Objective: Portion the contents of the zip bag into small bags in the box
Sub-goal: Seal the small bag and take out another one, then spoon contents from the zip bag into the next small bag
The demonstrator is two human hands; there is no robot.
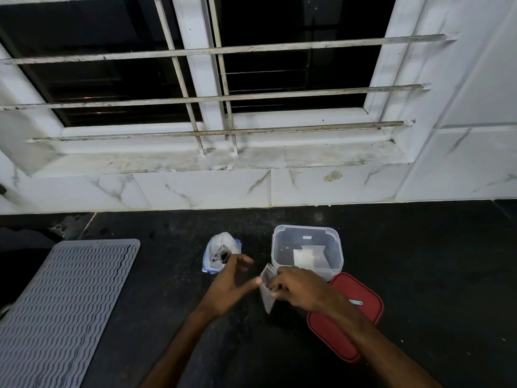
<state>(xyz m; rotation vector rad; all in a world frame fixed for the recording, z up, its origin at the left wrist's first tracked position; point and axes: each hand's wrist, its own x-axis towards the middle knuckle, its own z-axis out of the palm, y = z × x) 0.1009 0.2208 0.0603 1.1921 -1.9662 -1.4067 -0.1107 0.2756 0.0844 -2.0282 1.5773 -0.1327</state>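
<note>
A dark table (419, 275) runs below a barred window (195, 79). A grey ribbed mat (64, 309) lies at the near left. Right of centre stands a clear box (337, 247), open, with its red lid (361, 331) flat on the table just nearer. Left of the box sits the zip bag (221, 253), mouth open, dark contents showing inside. Pale small bags (306, 257) lie in the box; whether they are filled cannot be told. Most of the portioning seems left to do. The right hand (302, 289) reaches in from the near side, its grip pinching a clear small bag (267, 292) held upright. The left hand (226, 287) hovers beside it, grip spread, thumb tip at that bag's edge.
</note>
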